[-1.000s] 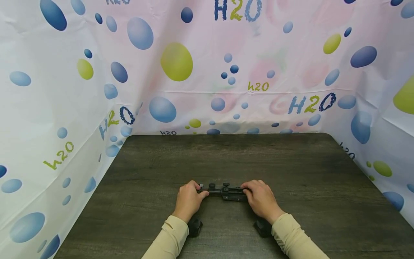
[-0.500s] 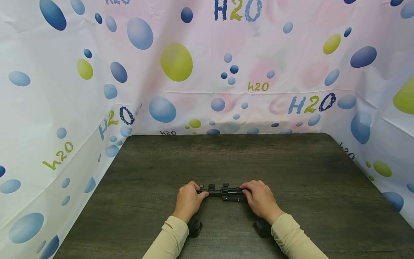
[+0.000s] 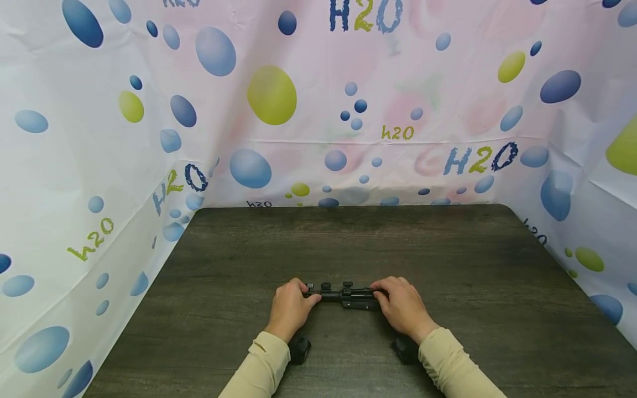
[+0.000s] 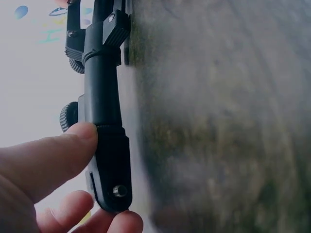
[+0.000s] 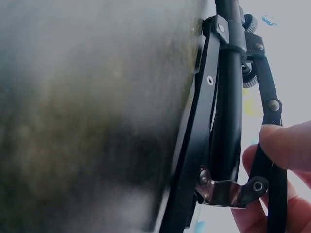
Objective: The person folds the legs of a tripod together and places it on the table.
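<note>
A folded black tripod stand (image 3: 330, 296) lies crosswise between my two hands. My left hand (image 3: 290, 310) pinches its left end. In the left wrist view, the thumb (image 4: 80, 141) presses near the joint of the tube (image 4: 102, 90) and a rounded end piece with a small metal pin, with fingertips under its tip. My right hand (image 3: 404, 310) pinches the other end. From the right wrist, thumb and fingers hold a flat riveted leg (image 5: 268, 87) beside a shiny metal bracket (image 5: 228, 193). Ridged knobs (image 4: 69, 116) stick out along the tube.
The dark wood-grain table (image 3: 348, 243) runs back to a white sheet (image 3: 318, 171) printed with bubbles and H2O lettering, which also rises at both sides. Black wrist devices (image 3: 301, 350) sit below each wrist, by the cream sleeves (image 3: 266, 362).
</note>
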Demonstrator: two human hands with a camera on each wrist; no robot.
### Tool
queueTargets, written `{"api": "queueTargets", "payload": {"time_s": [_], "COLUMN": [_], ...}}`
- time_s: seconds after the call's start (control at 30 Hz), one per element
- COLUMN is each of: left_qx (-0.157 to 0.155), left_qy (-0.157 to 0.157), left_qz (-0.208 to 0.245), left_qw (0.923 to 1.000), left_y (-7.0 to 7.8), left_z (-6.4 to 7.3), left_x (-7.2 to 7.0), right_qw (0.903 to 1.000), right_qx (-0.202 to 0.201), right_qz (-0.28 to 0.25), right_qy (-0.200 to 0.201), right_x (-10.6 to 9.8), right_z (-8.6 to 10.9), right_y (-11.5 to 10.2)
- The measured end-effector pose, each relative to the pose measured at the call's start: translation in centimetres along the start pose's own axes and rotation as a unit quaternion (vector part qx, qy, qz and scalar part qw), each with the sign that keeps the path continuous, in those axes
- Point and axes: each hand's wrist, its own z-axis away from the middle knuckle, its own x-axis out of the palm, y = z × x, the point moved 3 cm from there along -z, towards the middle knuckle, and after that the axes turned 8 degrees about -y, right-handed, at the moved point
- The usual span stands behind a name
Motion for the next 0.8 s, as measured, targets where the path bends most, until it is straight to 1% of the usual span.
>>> {"api": "queueTargets", "payload": {"time_s": [0.3, 0.57, 0.8], "left_qx": [0.0, -0.004, 0.01], "left_qy": [0.005, 0.005, 0.015], "left_qz": [-0.006, -0.012, -0.026], "left_qw": [1.0, 0.9999, 0.9995], "left_y": [-0.03, -0.06, 0.02], "left_z": [-0.11, -0.15, -0.12], "left_x": [-0.05, -0.3, -0.59], "right_qw": [0.9999, 0.9991, 0.9984], "right_qx": [0.007, 0.03, 0.044], "right_qz": [-0.012, -0.023, -0.028], "right_qy": [-0.001, -0.021, -0.02], "right_x": [-0.14, -0.38, -0.67], "right_z": [-0.01, -0.06, -0.15], "right_y": [-0.01, 0.39, 0.89]}}
